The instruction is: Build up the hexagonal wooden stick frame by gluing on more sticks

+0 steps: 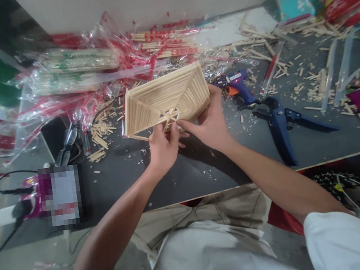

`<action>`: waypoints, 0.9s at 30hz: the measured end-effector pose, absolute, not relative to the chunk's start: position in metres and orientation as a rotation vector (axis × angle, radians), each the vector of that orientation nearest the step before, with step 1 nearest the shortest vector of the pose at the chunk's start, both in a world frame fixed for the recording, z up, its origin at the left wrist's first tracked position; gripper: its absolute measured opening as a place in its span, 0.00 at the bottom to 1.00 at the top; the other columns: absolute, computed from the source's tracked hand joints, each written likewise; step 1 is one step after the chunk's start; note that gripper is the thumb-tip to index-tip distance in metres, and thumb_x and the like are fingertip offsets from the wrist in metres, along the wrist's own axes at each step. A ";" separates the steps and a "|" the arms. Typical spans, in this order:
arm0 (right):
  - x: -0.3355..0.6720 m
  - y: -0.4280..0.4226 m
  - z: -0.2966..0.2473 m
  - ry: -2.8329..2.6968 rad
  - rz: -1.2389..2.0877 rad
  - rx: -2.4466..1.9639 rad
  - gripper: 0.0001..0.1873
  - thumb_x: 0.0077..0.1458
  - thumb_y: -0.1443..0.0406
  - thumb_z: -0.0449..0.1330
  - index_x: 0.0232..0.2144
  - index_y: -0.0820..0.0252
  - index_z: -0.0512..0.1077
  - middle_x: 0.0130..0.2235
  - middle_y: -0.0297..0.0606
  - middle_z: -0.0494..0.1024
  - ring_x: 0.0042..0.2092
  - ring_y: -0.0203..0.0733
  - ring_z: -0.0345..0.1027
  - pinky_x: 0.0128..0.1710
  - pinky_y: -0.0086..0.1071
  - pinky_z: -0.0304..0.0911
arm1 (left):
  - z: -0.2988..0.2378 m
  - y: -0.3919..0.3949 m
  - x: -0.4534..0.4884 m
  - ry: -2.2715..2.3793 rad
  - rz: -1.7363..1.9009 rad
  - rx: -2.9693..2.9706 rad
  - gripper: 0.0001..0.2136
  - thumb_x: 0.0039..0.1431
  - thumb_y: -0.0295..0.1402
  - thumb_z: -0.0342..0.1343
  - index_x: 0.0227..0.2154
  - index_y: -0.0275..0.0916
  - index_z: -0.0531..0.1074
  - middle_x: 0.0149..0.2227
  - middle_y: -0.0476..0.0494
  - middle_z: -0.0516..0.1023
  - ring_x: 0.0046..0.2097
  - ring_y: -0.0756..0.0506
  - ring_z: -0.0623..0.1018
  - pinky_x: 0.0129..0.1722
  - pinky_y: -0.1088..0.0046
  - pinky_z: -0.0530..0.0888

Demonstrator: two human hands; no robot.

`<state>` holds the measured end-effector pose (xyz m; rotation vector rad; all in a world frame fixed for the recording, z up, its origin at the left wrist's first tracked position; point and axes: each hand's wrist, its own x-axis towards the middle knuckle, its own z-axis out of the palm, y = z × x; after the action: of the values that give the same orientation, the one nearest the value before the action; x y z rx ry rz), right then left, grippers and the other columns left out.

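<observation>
A structure of thin wooden sticks (143, 106), with rows of sticks meeting along diagonal lines, is held tilted above the table. My right hand (212, 120) grips its right side, the thumb reaching toward the small gap where the diagonals meet. At that gap, the fingertips of my left hand (165, 147) are pinched together against the lower middle. A short stick may lie between them, but the fingers hide it. Right of the structure, a blue glue gun (241, 86) with an orange trigger and a lit red light lies on the table.
Dark blue hand cutters (280, 127) lie on the dark table (114, 191). Wrapped chopsticks (82, 61) and loose plastic fill the back left. Cut stick pieces (101, 136) are scattered about. Glasses (69, 142), a phone (51, 133) and a power strip (34, 194) with cables are at left.
</observation>
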<state>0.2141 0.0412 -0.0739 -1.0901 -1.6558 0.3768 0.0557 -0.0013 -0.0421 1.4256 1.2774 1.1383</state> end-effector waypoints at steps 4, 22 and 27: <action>0.215 0.041 -0.073 -1.660 0.395 -1.072 0.50 0.59 0.53 0.68 0.69 0.41 0.39 0.62 0.45 0.62 0.62 0.53 0.68 0.60 0.57 0.70 | -0.043 -0.002 0.056 1.324 1.143 1.421 0.07 0.71 0.36 0.55 0.45 0.40 0.66 0.27 0.51 0.80 0.24 0.49 0.82 0.21 0.79 0.79; 0.214 0.036 -0.072 -1.676 0.303 -1.138 0.52 0.58 0.56 0.68 0.70 0.43 0.37 0.63 0.45 0.63 0.63 0.54 0.66 0.64 0.58 0.65 | -0.048 -0.003 0.048 1.112 1.156 1.386 0.18 0.70 0.52 0.54 0.45 0.43 0.60 0.36 0.47 0.79 0.30 0.49 0.84 0.22 0.77 0.79; 0.215 0.034 -0.070 -1.687 0.298 -1.116 0.50 0.57 0.54 0.68 0.69 0.42 0.39 0.63 0.45 0.61 0.63 0.55 0.66 0.61 0.58 0.68 | -0.045 -0.001 0.045 1.116 1.124 1.390 0.18 0.70 0.51 0.55 0.44 0.41 0.64 0.32 0.49 0.78 0.27 0.49 0.83 0.22 0.76 0.79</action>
<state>0.2155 0.0336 -0.0701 -1.1158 -1.6869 0.2983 0.0449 -0.0014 -0.0446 1.3903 1.1157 1.1236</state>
